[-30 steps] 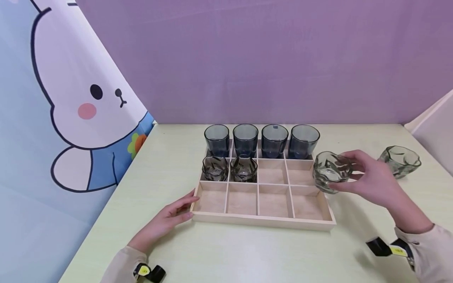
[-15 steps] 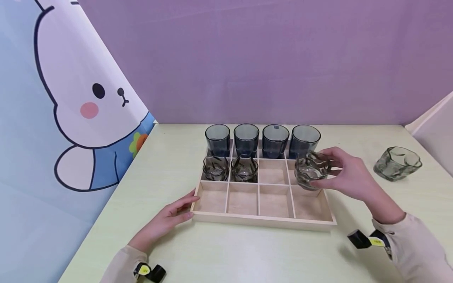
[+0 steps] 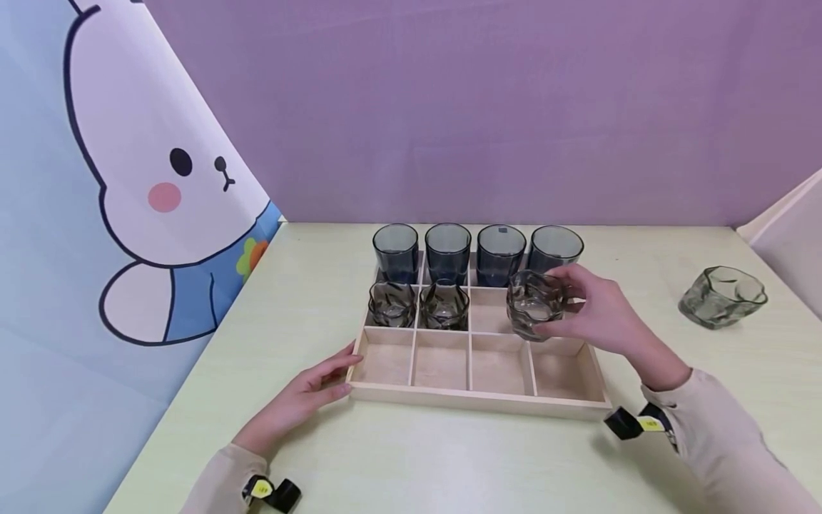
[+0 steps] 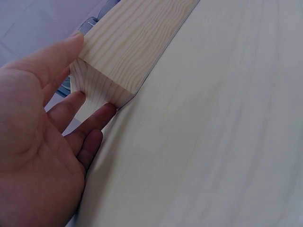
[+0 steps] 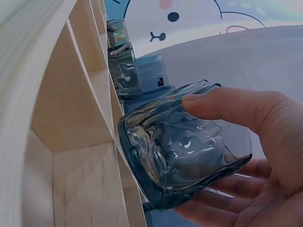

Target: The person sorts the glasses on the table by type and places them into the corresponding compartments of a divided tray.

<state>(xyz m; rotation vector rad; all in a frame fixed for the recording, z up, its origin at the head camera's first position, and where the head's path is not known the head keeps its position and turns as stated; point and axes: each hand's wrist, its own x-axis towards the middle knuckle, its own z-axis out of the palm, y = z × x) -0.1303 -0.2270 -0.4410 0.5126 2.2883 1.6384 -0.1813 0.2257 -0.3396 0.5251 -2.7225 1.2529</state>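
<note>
My right hand (image 3: 600,310) holds a wavy smoked-glass tumbler (image 5: 184,142), thumb on one side and fingers on the other. In the head view the tumbler hovers over the middle row of the wooden divided tray (image 3: 475,401), near the divider between its third and fourth compartments. Two similar dark tumblers (image 3: 392,305) sit in that row's left compartments. Tall blue-grey glasses (image 3: 395,253) fill the back row. My left hand (image 3: 311,392) rests against the tray's left front corner; in the left wrist view its thumb and lightly bent fingers (image 4: 71,106) touch the wood.
Another wavy tumbler (image 3: 722,298) leans tilted on the pale table (image 3: 449,464) at the right. The front row of the tray shows bare wood. A purple backdrop (image 3: 488,114) stands behind, and a cartoon cloth (image 3: 160,285) at the left.
My right hand has carried the tumbler leftward, from beside the tray's right edge to above its middle row. The left hand and tray stay put.
</note>
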